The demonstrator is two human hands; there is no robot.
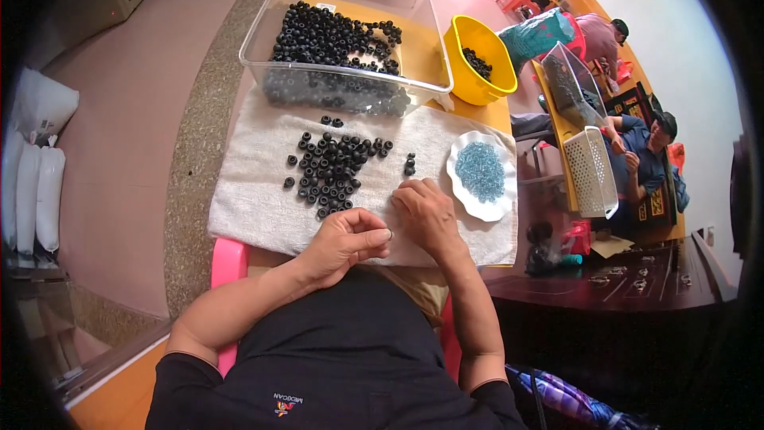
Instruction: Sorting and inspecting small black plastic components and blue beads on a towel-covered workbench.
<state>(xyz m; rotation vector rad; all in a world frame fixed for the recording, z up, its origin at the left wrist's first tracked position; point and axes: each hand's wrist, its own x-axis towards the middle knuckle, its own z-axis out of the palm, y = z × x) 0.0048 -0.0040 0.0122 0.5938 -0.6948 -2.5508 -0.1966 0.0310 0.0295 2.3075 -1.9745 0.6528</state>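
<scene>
A clear plastic tub (414,56) with straight walls and rounded corners stands at the far end of the table, holding a heap of small black rings (334,36), far too many to count. Just to its right a round yellow bucket (461,80) holds a smaller dark cluster of pieces. Nearer, a white scalloped dish (458,183) carries a mound of tiny blue-grey bits (480,170). All of this sits on or at the edge of a nubbly white towel (255,207), where a loose pile of black rings (330,167) lies spread out, several dozen of them, with one little clump of three or four (409,164) set apart to the right. The left hand (342,243) is curled, thumb and forefinger pressed together on something small near the fingertips; what it pinches cannot be made out. The right hand (426,211) rests knuckles-up on the towel, fingers bent down just beside the small clump.
</scene>
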